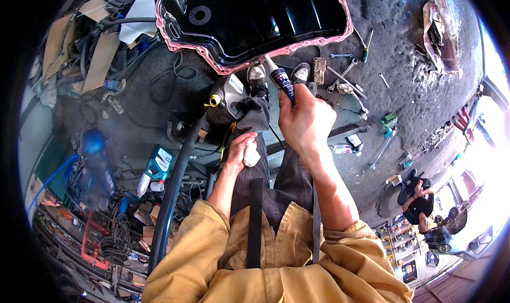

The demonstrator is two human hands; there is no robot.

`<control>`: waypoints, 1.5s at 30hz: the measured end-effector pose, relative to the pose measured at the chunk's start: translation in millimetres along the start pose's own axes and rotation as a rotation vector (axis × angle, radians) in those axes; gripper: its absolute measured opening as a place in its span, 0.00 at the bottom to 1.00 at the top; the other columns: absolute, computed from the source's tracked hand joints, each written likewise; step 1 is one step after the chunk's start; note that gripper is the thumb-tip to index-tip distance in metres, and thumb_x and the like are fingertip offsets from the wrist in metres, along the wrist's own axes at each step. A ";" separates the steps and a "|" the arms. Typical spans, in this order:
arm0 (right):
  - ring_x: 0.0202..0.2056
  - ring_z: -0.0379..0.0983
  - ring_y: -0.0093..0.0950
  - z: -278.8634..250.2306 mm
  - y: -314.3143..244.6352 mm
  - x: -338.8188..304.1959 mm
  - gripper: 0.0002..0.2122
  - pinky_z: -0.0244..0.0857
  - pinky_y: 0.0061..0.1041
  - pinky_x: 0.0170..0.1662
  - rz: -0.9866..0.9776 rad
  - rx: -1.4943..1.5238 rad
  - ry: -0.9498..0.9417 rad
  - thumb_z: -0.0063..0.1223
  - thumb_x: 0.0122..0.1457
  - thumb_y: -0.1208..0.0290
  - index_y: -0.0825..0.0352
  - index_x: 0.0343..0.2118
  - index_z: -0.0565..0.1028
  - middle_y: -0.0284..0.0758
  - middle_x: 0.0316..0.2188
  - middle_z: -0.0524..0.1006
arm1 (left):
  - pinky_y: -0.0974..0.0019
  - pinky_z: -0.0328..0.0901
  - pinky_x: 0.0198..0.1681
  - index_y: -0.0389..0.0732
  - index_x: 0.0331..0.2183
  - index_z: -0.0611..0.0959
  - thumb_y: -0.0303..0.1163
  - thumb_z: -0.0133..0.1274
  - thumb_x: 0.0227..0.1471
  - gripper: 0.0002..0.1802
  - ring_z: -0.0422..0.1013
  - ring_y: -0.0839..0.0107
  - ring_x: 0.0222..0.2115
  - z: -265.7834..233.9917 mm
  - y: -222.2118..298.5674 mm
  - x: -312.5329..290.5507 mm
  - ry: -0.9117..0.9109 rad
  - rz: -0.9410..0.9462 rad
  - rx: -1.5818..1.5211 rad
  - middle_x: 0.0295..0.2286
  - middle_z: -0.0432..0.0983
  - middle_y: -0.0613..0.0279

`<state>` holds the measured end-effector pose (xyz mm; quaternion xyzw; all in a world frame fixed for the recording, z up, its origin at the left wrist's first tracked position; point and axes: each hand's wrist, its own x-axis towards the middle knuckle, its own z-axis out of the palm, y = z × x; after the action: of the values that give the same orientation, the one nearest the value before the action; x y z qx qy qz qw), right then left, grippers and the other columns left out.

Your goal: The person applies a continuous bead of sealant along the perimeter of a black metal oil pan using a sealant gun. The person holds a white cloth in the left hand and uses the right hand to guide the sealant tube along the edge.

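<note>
A black oil pan (pixel 234 21) lies hollow side up at the top of the view. Pink sealant (pixel 308 45) runs along its flange. My right hand (pixel 308 117) is closed around a dark sealant tube (pixel 283 82) with a pale tapered nozzle (pixel 270 64). The nozzle's tip is at the pan's near flange; whether it touches I cannot tell. Over my left thigh, my left hand (pixel 237 154) holds a crumpled white rag (pixel 251 154), apart from the pan.
Below the pan stands a grey jug (pixel 227 93) with a yellow cap. Wrenches (pixel 350 66) and a screwdriver (pixel 366 50) lie on the floor at right. A teal bottle (pixel 159 162) and a dark pipe (pixel 178 196) are at left. Another person (pixel 417 202) is at far right.
</note>
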<state>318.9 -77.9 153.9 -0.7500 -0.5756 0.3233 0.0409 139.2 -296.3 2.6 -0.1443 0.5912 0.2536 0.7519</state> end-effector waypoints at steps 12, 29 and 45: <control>0.20 0.73 0.47 4.9 -3.3 -1.7 0.16 0.65 0.41 0.24 -0.041 0.035 -0.023 0.60 0.58 0.60 0.64 0.21 0.69 0.43 0.13 0.71 | 0.73 0.61 0.18 0.33 0.45 0.78 0.30 0.54 0.60 0.14 0.65 0.79 0.16 -0.8 -0.8 1.7 0.017 -0.016 -0.008 0.22 0.72 0.64; 0.17 0.72 0.45 10.4 -10.0 -7.5 0.15 0.63 0.41 0.22 -0.146 0.055 0.018 0.59 0.57 0.64 0.64 0.21 0.67 0.42 0.13 0.71 | 0.73 0.63 0.20 0.34 0.45 0.79 0.31 0.55 0.59 0.14 0.66 0.80 0.17 -14.4 -9.9 9.1 -0.097 0.024 -0.048 0.23 0.73 0.66; 0.18 0.74 0.43 11.2 -12.3 -8.6 0.12 0.65 0.42 0.23 -0.184 0.004 -0.017 0.59 0.53 0.66 0.65 0.24 0.68 0.41 0.14 0.74 | 0.73 0.63 0.21 0.33 0.45 0.79 0.30 0.55 0.59 0.14 0.66 0.79 0.19 -9.8 -10.9 10.5 -0.013 0.023 -0.018 0.23 0.73 0.64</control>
<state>301.6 -84.9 154.2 -0.6910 -0.6418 0.3258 0.0668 139.0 -308.3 -11.0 -0.1427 0.5857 0.2687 0.7513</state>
